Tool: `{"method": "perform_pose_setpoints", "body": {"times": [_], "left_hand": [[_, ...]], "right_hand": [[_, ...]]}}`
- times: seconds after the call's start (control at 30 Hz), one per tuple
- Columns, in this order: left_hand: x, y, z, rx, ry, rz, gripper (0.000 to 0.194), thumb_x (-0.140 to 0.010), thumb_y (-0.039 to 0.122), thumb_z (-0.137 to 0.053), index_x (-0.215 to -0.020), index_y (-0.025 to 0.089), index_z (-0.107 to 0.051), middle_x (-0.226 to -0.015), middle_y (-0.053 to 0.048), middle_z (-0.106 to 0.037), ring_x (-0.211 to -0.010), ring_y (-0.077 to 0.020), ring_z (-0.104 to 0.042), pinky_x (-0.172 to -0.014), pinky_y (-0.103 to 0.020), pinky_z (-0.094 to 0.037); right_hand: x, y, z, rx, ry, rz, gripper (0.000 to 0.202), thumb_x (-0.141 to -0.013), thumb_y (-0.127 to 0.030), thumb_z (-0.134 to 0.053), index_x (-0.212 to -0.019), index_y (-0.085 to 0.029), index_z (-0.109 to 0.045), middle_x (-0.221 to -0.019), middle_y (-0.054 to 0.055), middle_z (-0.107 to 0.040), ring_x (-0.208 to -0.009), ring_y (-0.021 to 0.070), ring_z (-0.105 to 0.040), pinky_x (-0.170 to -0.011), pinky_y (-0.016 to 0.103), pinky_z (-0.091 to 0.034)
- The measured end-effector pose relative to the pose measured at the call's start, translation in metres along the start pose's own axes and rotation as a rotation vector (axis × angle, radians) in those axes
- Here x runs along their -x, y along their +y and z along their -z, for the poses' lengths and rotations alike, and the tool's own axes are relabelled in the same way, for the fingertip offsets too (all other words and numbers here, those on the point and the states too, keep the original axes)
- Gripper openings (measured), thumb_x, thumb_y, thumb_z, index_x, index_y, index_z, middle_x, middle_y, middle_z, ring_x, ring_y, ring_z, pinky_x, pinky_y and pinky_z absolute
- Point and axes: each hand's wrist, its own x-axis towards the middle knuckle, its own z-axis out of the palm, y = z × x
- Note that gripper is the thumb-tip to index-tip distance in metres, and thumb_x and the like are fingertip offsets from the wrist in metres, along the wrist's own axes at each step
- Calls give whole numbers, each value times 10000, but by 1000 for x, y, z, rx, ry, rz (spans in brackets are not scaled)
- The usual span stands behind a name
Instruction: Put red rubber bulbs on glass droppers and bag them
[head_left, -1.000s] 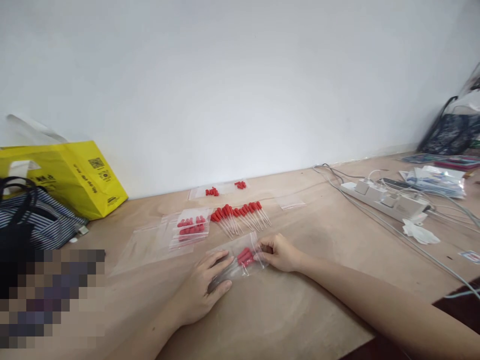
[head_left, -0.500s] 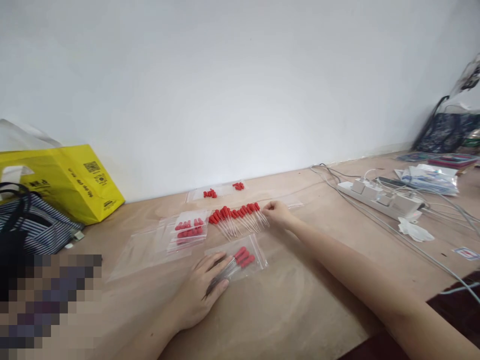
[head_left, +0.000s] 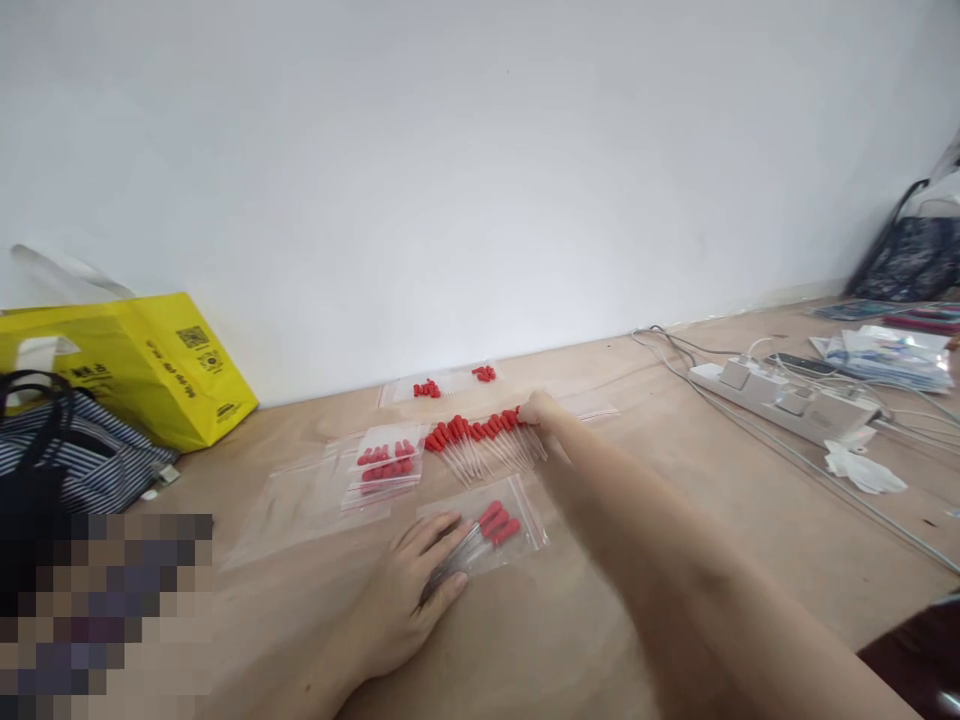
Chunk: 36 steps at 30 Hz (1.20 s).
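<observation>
My left hand (head_left: 420,585) lies low over a clear zip-lock bag (head_left: 517,498), its thumb and fingers closed about the bag's near end. Inside that bag are a few droppers with red bulbs (head_left: 500,522). Past it, a row of glass-like droppers with red bulbs (head_left: 472,430) is spread on the table, thin tips toward me. At the right end of this row, my right hand (head_left: 541,408) has its fingers curled down against the last bulbs; the fingertips are hidden. A stack of zip-lock bags with red-bulbed droppers (head_left: 386,468) lies left of the row.
Near the wall is another clear bag with small red pieces (head_left: 427,388). To the right sit a white power strip (head_left: 780,402) with cables, a crumpled tissue (head_left: 862,467) and plastic packets (head_left: 889,357). A yellow bag (head_left: 180,370) and a striped bag (head_left: 101,450) stand at the left.
My right hand has moved slightly left and turned down over the end of the dropper row, its forearm swinging across the table. My left hand stays on the bag. The view has shifted a little.
</observation>
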Motion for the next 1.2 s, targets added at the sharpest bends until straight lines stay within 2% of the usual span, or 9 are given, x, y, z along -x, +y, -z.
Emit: {"method": "perform_pose_setpoints", "body": {"times": [0.07, 0.17, 0.3, 0.4, 0.6, 0.77, 0.93, 1.07, 1.2], "left_hand": [[-1, 2, 1, -2, -16, 17, 405, -849, 328, -406, -1250, 272, -405, -1271, -39, -467, -1148, -218, -436, -939, -421, -396], [-1, 3, 4, -14, -58, 57, 389, -873, 319, -355, -1258, 280, -395, -1296, -27, -443, -1167, -214, -421, -945, -423, -388], [1, 2, 6, -33, -98, 82, 385, -885, 313, -327, -1264, 287, -385, -1314, -15, -423, -1183, -208, -405, -954, -413, -378], [1, 2, 3, -38, -70, 53, 406, -869, 316, -371, -1274, 290, -369, -1314, -19, -423, -1179, -211, -408, -946, -399, -389], [-1, 3, -4, -34, 8, 37, 417, -854, 340, -404, -1265, 275, -388, -1286, -45, -455, -1155, -237, -429, -923, -431, -404], [-1, 0, 2, -22, -21, 22, 401, -869, 329, -378, -1267, 284, -381, -1282, -31, -459, -1169, -223, -414, -949, -433, -379], [-2, 0, 3, -15, -29, 7, 403, -852, 344, -407, -1249, 278, -411, -1274, -43, -465, -1158, -231, -424, -943, -430, -388], [-2, 0, 1, -19, -8, -4, 394, -847, 331, -411, -1234, 264, -434, -1254, -48, -483, -1144, -229, -436, -933, -421, -401], [-3, -1, -1, -35, 5, -15, 382, -850, 326, -403, -1225, 267, -444, -1249, -45, -487, -1140, -225, -440, -937, -420, -400]], "right_hand": [[4, 3, 6, -87, -17, -61, 274, -846, -311, -473, -1073, -160, -507, -1083, 65, -522, -916, 168, -534, -773, 350, -461], [19, 10, 21, -257, 37, -79, 220, -813, -226, -498, -1019, -148, -502, -898, 48, -556, -763, 142, -557, -647, 271, -462], [59, 28, 35, -508, 96, 3, 222, -769, -168, -423, -989, -199, -435, -660, -45, -471, -514, 78, -484, -487, 201, -400], [91, 43, 32, -662, 93, 24, 209, -741, -209, -393, -950, -195, -394, -578, -72, -414, -448, 77, -448, -453, 202, -392], [125, 52, 14, -874, 78, -3, 259, -681, -268, -436, -917, -215, -343, -636, -63, -409, -473, 79, -468, -450, 218, -428], [140, 44, 7, -1103, -11, -117, 289, -640, -212, -498, -885, -235, -347, -685, -58, -432, -456, 66, -475, -433, 215, -433], [151, 46, 9, -1079, -157, -63, 285, -613, -248, -623, -815, -200, -427, -645, -53, -494, -493, 74, -524, -491, 229, -465], [153, 51, 13, -857, -363, 74, 333, -597, -364, -680, -803, -136, -550, -589, -27, -554, -456, 64, -503, -444, 205, -431], [151, 53, 15, -681, -552, 193, 408, -626, -437, -650, -872, -114, -616, -503, -42, -536, -413, 52, -479, -405, 177, -386]]}}
